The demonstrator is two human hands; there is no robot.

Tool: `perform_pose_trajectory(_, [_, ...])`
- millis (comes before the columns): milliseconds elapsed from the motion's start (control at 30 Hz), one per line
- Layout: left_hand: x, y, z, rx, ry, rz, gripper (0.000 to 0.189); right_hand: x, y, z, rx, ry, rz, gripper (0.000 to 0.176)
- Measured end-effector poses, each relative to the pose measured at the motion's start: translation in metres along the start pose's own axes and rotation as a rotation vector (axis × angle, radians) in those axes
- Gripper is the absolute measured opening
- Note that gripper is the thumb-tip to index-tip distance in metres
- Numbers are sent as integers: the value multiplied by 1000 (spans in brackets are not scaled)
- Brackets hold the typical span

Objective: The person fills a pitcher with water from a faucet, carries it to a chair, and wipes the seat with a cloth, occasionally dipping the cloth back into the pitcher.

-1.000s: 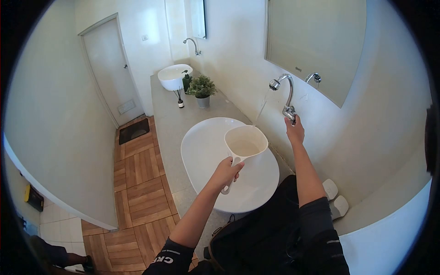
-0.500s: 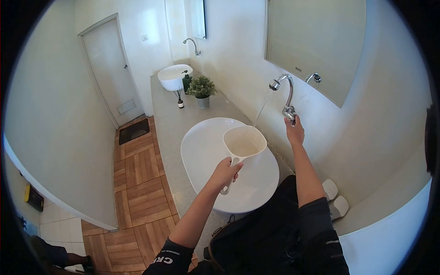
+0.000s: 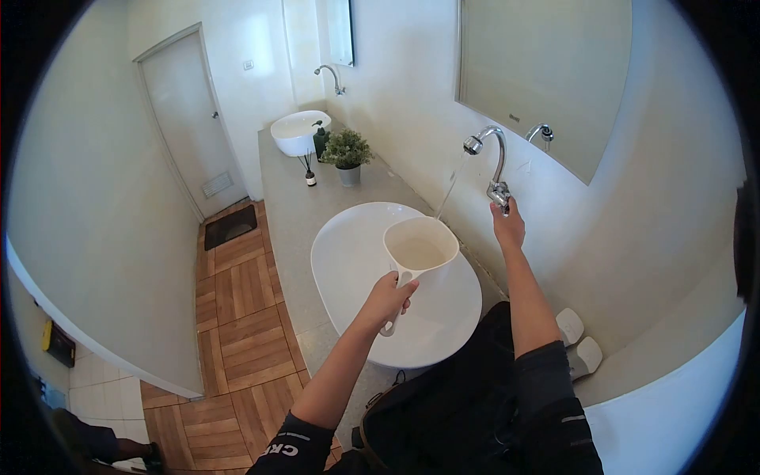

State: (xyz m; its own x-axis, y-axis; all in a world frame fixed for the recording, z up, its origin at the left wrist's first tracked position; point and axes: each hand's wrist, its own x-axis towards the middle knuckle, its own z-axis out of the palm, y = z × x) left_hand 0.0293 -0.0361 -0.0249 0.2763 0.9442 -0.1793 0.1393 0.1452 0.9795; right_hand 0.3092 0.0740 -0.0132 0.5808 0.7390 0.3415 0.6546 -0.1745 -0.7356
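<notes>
My left hand [image 3: 389,299] is closed round the handle of a white dipper [image 3: 420,244], held over the white oval basin [image 3: 340,261]. Some water shows inside the dipper. A thin stream runs down from the chrome faucet [image 3: 497,150] to the dipper's far rim. My right hand [image 3: 508,222] has its fingers closed on the faucet's knob [image 3: 500,198] at the wall, right of the basin.
Along the counter [image 3: 297,214] stand a potted plant [image 3: 348,154], a reed diffuser [image 3: 309,172], a dark soap bottle [image 3: 320,144] and a second basin [image 3: 299,134]. A black bag [image 3: 443,404] lies at the near side. Another person's leg [image 3: 131,450] shows at lower left.
</notes>
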Motion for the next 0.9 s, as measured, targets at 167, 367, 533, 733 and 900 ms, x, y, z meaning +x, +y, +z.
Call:
perform_pose_trajectory(167, [0,2,1,-5,0,2,20,3,9,6,-72,50,-72,63])
perform_pose_trajectory(367, [4,-3,1,8,-11,-1,21,2,-4,-7,-113,-20,-26,60])
perform_pose_trajectory(533, [5,-4,2,6,-14,-1,21,29,14,10,68,-81,32,63])
perform_pose_trajectory(733, [-1,6,4,57,-3,16,20,24,2,0,283,-200,165,62])
perform_pose_trajectory(900, [-9,8,3,57,-15,31,19,17,-2,-9,553,-296,332,69])
